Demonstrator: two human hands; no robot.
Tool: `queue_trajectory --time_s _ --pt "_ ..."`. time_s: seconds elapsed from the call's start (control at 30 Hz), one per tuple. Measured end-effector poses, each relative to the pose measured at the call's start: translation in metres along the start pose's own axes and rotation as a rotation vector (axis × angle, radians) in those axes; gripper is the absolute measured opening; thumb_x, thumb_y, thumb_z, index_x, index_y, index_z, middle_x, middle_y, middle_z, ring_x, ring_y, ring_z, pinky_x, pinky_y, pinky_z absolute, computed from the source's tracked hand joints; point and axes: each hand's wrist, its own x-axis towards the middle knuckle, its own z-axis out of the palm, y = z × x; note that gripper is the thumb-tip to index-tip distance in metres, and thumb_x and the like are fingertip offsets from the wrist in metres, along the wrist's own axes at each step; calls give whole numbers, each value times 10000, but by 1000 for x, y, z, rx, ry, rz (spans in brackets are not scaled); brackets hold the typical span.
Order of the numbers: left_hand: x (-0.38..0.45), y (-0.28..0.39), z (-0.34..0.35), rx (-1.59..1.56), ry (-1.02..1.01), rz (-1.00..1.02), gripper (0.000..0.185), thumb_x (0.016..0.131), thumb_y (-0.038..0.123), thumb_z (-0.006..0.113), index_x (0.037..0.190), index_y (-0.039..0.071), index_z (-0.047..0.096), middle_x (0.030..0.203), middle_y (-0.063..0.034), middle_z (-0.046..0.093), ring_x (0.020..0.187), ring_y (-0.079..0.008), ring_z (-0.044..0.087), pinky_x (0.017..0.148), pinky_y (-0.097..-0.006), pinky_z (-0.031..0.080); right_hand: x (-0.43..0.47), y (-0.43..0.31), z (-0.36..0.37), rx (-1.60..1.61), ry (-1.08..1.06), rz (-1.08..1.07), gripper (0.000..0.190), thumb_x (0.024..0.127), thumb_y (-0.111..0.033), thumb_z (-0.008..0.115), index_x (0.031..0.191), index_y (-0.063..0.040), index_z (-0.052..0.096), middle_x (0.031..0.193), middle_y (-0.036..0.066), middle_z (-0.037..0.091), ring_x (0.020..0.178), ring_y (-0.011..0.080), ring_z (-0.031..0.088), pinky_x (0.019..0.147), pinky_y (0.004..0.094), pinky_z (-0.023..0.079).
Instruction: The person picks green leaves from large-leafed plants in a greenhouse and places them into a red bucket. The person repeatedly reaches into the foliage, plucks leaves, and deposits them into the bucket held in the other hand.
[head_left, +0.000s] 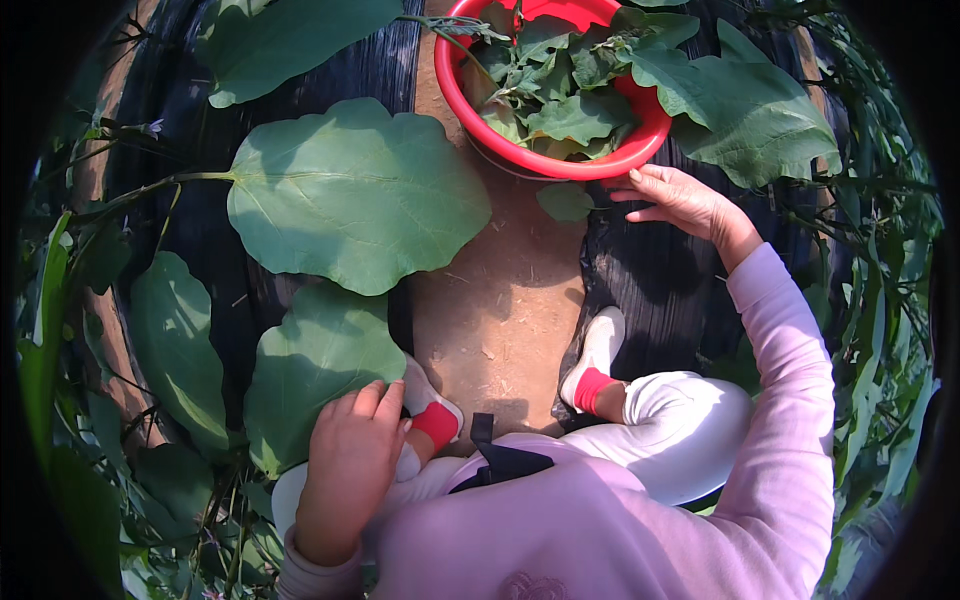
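A red plastic bucket (480, 97) stands at the top centre, filled with cut green leaves (577, 116); a thin wire handle hangs under its rim. My right hand (679, 199) is just below the bucket's lower right rim, fingers spread, with nothing seen in its grasp; whether a fingertip touches the rim I cannot tell. At lower left my left hand (356, 457) rests near my knee, its fingertips at the edge of a broad green leaf (319, 360). The fingers look loosely together, and what lies under the palm is hidden. A larger leaf (352, 187) spreads above it.
Black plastic mulch film (652, 277) covers the ground on both sides of a bare soil path (495, 322). Leafy plants with stems and small purple flowers (152, 128) crowd the left. Dense foliage (877, 337) lines the right. A big leaf (765, 120) overlaps the bucket's right side.
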Motion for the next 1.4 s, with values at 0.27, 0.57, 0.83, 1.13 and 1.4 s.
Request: queue_trajectory --time_s 0.27,0.57,0.83,1.13,1.4 --pt "33 -4 -13 -4 -52 -36 393 858 150 682 1225 22 620 1083 -141 651 988 -324 624 885 -422 486 105 112 9 -1559 104 94 418 843 -223 652 1260 -210 663 1477 103 414 1332 323 422 1033 474 442" --pt "50 0 -49 50 -10 8 339 889 179 664 1187 21 626 1028 -168 670 976 -355 636 858 -438 508 54 59 76 -1614 -157 32 418 782 -138 671 1185 -27 675 1325 140 535 1220 317 541 954 444 491" --pt "66 -27 -86 115 149 -42 251 912 240 631 1077 50 631 1068 -180 670 990 -396 632 851 -476 516 -66 -80 81 -1343 325 -730 209 863 -157 623 984 11 651 1184 188 564 1057 363 608 894 448 524" --pt "31 -4 -63 243 361 130 229 885 244 667 992 45 628 952 -160 671 920 -363 650 802 -467 520 -37 -90 0 -1304 841 -124 535 823 -405 636 1345 -290 614 1485 156 463 1361 368 422 1085 461 394" --pt "-24 -3 -8 127 223 110 276 891 255 666 1030 16 664 934 -211 685 879 -395 656 769 -480 514 -45 -68 138 -1441 292 -396 533 901 -419 628 1386 -206 567 1300 176 624 1226 379 568 1038 457 433"
